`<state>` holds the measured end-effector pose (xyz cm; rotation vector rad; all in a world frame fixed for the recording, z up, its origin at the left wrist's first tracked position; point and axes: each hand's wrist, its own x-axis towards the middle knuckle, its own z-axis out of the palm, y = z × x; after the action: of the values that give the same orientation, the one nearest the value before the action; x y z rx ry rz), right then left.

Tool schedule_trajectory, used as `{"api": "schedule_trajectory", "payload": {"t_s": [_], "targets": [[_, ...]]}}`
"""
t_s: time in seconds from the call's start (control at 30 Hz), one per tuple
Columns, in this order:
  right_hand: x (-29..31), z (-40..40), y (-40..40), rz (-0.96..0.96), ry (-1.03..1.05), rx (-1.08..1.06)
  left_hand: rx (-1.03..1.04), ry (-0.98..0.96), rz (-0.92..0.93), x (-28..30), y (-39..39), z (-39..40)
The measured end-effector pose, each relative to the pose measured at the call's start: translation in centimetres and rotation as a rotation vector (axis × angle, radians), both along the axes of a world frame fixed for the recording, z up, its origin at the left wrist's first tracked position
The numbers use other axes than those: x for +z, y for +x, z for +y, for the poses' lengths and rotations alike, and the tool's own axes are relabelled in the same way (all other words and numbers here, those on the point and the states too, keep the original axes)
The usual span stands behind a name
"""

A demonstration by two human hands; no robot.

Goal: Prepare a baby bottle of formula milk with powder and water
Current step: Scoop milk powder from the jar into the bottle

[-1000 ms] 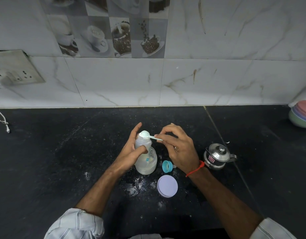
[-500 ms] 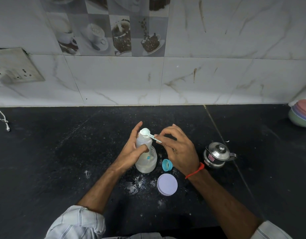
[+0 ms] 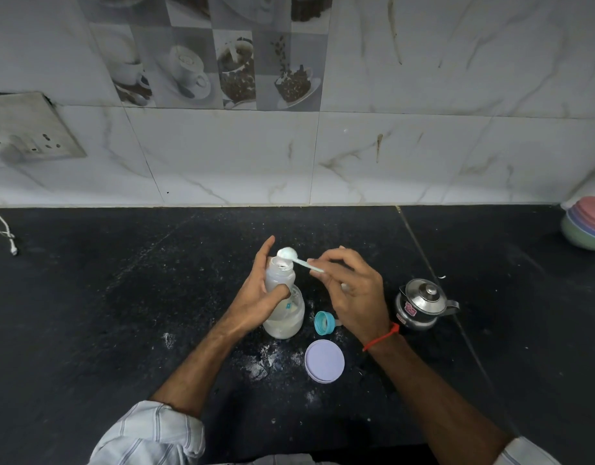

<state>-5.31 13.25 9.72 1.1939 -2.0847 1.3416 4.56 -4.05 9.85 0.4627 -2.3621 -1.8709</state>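
Our left hand (image 3: pixel 255 303) grips the waist of the baby bottle (image 3: pixel 282 310), upright on the black counter (image 3: pixel 88 313), while our right hand (image 3: pixel 353 297) pinches the scoop (image 3: pixel 294 258), heaped with powder, over its open mouth. Just right of the bottle lie a teal ring (image 3: pixel 324 323), a lilac lid (image 3: pixel 324 361) amid spilled powder (image 3: pixel 262 365), and a steel kettle (image 3: pixel 421 305).

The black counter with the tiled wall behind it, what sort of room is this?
Most likely a home kitchen: a black stone countertop, wall tiles printed with coffee cups, a small steel kettle and stacked plastic bowls.
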Motion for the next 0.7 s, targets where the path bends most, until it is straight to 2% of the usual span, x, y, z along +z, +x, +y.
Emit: {"api": "schedule_trajectory", "payload": {"t_s": [0.17,0.23,0.7], "targets": [[-0.3,-0.4,0.7,-0.535,-0.249,-0.097,0.017,-0.068,0.0,-0.1,0.2,-0.2],[-0.9,-0.5,0.9,-0.639,-0.293,-0.096,0.026,-0.105,0.007,-0.3,0.1,-0.4],[-0.9,-0.3,2.4,-0.745,-0.336,-0.115,0.035,-0.534,-0.026,-0.1,-1.1,-0.5]]}}
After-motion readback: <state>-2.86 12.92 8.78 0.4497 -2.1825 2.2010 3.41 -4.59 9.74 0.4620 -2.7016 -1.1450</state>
